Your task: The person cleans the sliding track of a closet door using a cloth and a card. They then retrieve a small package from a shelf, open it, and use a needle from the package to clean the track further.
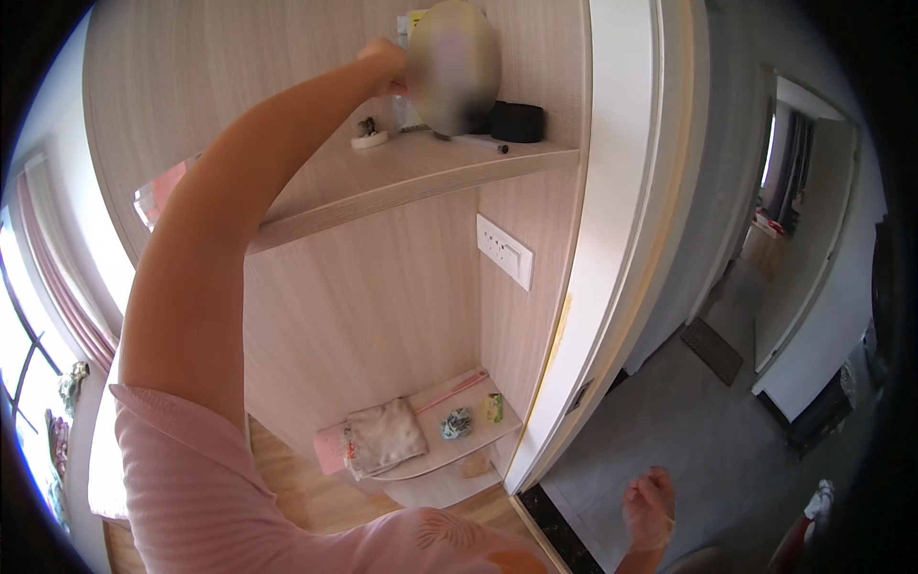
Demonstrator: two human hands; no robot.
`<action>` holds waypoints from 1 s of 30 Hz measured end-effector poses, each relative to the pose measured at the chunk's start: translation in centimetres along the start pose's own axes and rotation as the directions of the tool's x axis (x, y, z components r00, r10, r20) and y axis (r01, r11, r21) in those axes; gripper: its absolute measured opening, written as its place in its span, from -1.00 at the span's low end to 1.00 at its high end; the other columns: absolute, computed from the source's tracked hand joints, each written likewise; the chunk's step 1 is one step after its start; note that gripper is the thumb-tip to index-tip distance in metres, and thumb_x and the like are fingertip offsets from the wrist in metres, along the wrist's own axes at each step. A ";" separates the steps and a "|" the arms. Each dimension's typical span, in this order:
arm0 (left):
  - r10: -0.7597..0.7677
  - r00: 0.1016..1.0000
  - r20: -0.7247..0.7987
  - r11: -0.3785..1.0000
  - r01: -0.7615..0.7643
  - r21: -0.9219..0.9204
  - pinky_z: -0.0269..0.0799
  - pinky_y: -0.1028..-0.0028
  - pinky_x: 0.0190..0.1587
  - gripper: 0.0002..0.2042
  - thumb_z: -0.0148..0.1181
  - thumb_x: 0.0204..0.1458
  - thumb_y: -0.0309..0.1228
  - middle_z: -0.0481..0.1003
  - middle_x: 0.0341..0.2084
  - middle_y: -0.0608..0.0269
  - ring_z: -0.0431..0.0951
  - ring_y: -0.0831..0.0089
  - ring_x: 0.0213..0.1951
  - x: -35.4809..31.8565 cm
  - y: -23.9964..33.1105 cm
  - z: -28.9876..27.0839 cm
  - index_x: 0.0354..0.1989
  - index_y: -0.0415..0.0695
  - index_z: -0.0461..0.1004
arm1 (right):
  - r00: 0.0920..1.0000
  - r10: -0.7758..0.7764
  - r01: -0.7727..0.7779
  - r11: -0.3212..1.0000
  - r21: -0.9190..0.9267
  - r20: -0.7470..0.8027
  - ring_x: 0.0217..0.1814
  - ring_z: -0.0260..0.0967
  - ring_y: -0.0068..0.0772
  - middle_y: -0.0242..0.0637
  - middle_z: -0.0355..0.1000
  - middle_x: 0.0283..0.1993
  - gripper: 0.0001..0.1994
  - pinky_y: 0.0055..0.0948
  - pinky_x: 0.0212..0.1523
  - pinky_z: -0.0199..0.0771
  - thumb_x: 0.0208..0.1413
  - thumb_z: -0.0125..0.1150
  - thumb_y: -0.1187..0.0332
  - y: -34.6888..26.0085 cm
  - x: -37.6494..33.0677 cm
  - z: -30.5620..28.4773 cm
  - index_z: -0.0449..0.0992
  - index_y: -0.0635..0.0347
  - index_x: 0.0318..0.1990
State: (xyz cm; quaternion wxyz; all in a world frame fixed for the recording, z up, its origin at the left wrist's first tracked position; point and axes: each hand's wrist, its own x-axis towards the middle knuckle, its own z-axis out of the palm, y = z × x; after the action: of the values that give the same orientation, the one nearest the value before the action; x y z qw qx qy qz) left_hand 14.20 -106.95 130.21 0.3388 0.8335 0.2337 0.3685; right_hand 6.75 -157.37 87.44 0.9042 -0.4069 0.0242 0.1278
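Note:
My left arm stretches up to a wooden shelf, where my left hand [384, 65] is closed at the left edge of a round mirror [453, 67] with a yellowish rim. Part of its fingers is hidden, and the mirror's face is blurred. Behind the mirror, a black pouch or case [517, 122] lies on the shelf [421, 182]. A thin pale stick-like thing with a dark end [490, 145] is in front of it. To the left stands a small white dish with a dark ornament [369, 136]. My right hand [650, 507] hangs low over the grey floor, its fingers curled; nothing shows in them.
A white socket panel [504, 251] is on the side wall below the shelf. The lower shelf holds a folded beige cloth [385, 438], a teal bunched thing [456, 423] and a green packet [493, 408]. A white door frame [612, 210] stands at the right, before a grey-floored hallway.

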 end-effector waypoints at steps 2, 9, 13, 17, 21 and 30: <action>0.035 0.999 -0.029 0.991 -0.031 0.126 0.52 0.53 -0.50 -0.85 0.25 -0.22 -0.46 0.50 -0.57 0.15 0.54 0.41 -0.54 0.9 -0.2 0.1 -0.49 -0.26 0.45 | 1.000 0.017 -0.017 1.000 -0.009 -0.003 -0.46 0.29 -0.51 -0.38 0.25 -0.48 -0.80 -0.56 -0.47 0.35 -0.08 0.03 0.66 0.1 -0.1 0.0 0.31 0.19 -0.29; 0.070 0.997 -0.015 0.977 -0.065 0.202 0.48 0.54 -0.43 -0.86 0.15 -0.16 -0.47 0.51 -0.47 0.14 0.55 0.42 -0.45 1.7 -0.4 0.8 -0.40 -0.23 0.46 | 0.999 0.030 -0.031 0.999 -0.014 -0.035 -0.44 0.26 -0.56 -0.40 0.24 -0.46 -0.83 -0.60 -0.44 0.32 -0.08 0.11 0.62 0.4 -0.7 -0.3 0.34 0.19 -0.32; 0.002 1.000 -0.027 0.998 0.000 0.057 0.43 0.37 -0.55 -0.65 0.06 -0.03 -0.18 0.47 -0.65 -0.05 0.49 0.27 -0.64 6.2 -3.2 0.2 -0.55 -0.30 0.44 | 0.999 0.052 -0.052 0.999 -0.001 0.010 -0.43 0.22 -0.59 -0.42 0.22 -0.46 -0.83 -0.61 -0.41 0.31 -0.10 0.14 0.62 0.7 -0.5 0.0 0.35 0.20 -0.33; 0.203 0.972 0.117 0.798 -0.233 0.555 0.41 0.37 -0.58 -0.60 0.10 -0.05 -0.13 0.45 -0.70 0.07 0.46 0.37 -0.66 0.9 -0.5 2.1 -0.52 -0.33 0.46 | 0.997 0.017 -0.019 0.999 -0.025 -0.079 -0.43 0.21 -0.60 -0.43 0.21 -0.45 -0.83 -0.62 -0.39 0.30 -0.10 0.14 0.61 0.6 -1.5 -0.1 0.35 0.20 -0.33; 0.256 0.964 0.070 0.847 -0.259 0.464 0.38 0.42 -0.60 -0.57 0.12 -0.09 -0.06 0.48 -0.68 0.12 0.49 0.42 -0.62 0.6 -0.8 -0.8 -0.46 -0.30 0.48 | 0.998 0.046 -0.049 0.997 -0.056 -0.051 -0.43 0.17 -0.61 -0.45 0.18 -0.45 -0.83 -0.63 -0.38 0.28 -0.09 0.16 0.57 1.5 -1.4 0.1 0.35 0.19 -0.32; 0.543 0.777 0.317 0.295 -0.531 0.794 0.40 0.36 -0.39 -0.77 0.04 -0.01 -0.27 0.50 -0.50 0.15 0.49 0.42 -0.45 2.9 1.5 -2.1 -0.29 -0.15 0.46 | 0.998 -0.049 0.033 0.952 -0.305 -0.045 -0.39 0.18 -0.61 -0.41 0.19 -0.46 -0.88 -0.63 -0.38 0.28 0.02 0.05 0.52 2.4 -1.2 -1.7 0.32 0.20 -0.26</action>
State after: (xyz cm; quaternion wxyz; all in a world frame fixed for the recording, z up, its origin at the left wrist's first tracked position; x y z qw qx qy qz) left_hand 14.63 -105.28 133.69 -0.2610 0.9127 0.0931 0.3004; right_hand 5.07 -157.37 84.73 0.8323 -0.5449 0.0193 0.1005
